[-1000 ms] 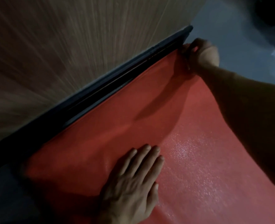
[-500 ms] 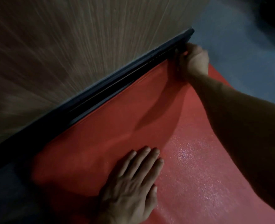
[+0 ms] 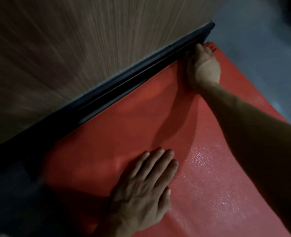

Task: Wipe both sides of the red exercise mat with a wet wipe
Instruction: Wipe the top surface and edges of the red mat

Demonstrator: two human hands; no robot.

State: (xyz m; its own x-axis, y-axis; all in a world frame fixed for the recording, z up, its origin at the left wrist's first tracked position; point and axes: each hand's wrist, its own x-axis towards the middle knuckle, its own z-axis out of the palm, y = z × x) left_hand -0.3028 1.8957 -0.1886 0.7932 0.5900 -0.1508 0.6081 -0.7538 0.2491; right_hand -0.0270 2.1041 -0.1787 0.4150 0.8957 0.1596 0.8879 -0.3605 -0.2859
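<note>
The red exercise mat lies spread on the floor, its far edge against a dark plinth. My left hand rests flat on the mat near me, fingers straight and together. My right hand reaches to the mat's far right corner, fingers curled down over the far edge beside the plinth; its thumb is hidden in shadow. No wet wipe shows in either hand. A patch of the mat to the right of my left hand glistens.
A wood-grain cabinet front rises behind the mat, with a black plinth along its base. Grey floor shows beyond the mat's right corner and, in shadow, at the lower left.
My right hand has brought the mat's far corner down, and the corner now lies flat on the floor past my fingers. My left hand has stayed put.
</note>
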